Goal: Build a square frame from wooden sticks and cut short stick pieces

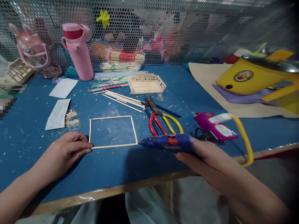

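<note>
A rectangular frame of thin wooden sticks lies flat on the blue table. My left hand rests at its lower left corner, thumb and fingertips closed on the stick end. In my right hand is a blue hot glue gun, held sideways. Its nozzle points left and meets the frame's lower right corner, as far as I can see. Just behind the gun lie cutting pliers with red and yellow handles, partly covering a dark blue pen-like stick. Loose wooden sticks are left of the pliers.
A small railed wooden model and bagged sticks sit at the back. Pink bottle, rabbit-eared bottle, sandpaper pieces stand or lie left. On the right are a magenta device and a yellow pot.
</note>
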`<state>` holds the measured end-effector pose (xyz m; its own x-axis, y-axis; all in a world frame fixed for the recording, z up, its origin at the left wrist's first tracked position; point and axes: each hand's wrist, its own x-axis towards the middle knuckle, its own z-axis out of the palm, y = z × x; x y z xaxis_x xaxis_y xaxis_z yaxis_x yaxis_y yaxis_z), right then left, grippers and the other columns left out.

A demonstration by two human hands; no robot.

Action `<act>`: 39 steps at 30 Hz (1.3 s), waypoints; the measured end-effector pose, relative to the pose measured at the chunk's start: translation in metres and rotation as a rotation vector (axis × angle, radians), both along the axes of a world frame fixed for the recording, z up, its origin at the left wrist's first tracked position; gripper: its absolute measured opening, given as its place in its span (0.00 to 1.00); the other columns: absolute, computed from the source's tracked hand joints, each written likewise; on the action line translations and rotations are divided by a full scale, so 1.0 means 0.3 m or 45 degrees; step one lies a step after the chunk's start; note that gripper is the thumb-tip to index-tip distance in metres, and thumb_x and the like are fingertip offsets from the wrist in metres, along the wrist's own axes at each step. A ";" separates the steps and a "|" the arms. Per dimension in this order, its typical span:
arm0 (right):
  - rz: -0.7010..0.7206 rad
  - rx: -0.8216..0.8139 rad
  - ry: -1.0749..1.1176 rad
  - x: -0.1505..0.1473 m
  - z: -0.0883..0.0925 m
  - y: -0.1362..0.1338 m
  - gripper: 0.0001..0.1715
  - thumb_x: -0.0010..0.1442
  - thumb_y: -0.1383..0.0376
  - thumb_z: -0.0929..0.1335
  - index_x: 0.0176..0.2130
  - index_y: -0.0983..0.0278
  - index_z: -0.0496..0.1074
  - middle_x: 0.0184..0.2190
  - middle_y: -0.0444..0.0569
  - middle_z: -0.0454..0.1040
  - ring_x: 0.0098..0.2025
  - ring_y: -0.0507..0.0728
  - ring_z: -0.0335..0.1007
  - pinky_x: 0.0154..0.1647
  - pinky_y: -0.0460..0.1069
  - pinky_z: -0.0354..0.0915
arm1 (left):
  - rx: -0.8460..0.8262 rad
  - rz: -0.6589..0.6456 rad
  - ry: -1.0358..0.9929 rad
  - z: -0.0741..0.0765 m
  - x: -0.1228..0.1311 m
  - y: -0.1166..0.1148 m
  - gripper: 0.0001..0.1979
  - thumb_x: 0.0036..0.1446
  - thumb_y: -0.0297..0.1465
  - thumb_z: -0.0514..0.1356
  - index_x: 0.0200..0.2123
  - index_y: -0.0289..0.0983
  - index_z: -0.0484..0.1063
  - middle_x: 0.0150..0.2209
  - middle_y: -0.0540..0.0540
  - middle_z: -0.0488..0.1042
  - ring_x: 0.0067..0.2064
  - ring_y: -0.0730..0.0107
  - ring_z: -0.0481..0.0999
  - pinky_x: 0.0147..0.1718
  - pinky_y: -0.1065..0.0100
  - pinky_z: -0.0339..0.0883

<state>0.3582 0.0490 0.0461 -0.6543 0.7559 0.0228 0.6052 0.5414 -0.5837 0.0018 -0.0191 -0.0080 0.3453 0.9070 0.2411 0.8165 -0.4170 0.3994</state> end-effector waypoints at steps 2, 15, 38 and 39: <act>0.000 0.010 0.009 0.003 -0.004 0.001 0.17 0.61 0.58 0.60 0.44 0.61 0.71 0.25 0.45 0.73 0.24 0.53 0.66 0.23 0.46 0.62 | 0.016 -0.008 -0.019 -0.001 0.000 0.001 0.09 0.57 0.34 0.56 0.37 0.41 0.76 0.35 0.47 0.71 0.35 0.72 0.72 0.32 0.73 0.67; -0.006 0.025 0.043 0.012 -0.012 0.002 0.14 0.61 0.58 0.61 0.41 0.59 0.72 0.25 0.44 0.73 0.23 0.53 0.66 0.22 0.46 0.61 | 0.046 -0.007 -0.029 -0.005 -0.001 0.004 0.09 0.57 0.34 0.56 0.37 0.42 0.76 0.35 0.47 0.72 0.35 0.72 0.72 0.32 0.73 0.67; -0.108 -0.052 0.141 0.029 -0.011 -0.006 0.14 0.61 0.57 0.61 0.34 0.60 0.72 0.14 0.42 0.63 0.24 0.55 0.68 0.25 0.48 0.66 | 0.069 -0.036 -0.012 -0.005 -0.006 0.002 0.09 0.57 0.33 0.56 0.37 0.41 0.75 0.35 0.47 0.71 0.35 0.72 0.72 0.31 0.73 0.67; -0.102 -0.060 0.139 0.025 -0.009 -0.006 0.14 0.61 0.57 0.61 0.36 0.60 0.72 0.14 0.41 0.64 0.23 0.55 0.68 0.25 0.48 0.65 | 0.069 -0.036 -0.012 -0.006 -0.007 0.003 0.09 0.57 0.33 0.56 0.37 0.41 0.75 0.35 0.47 0.71 0.35 0.72 0.72 0.31 0.73 0.67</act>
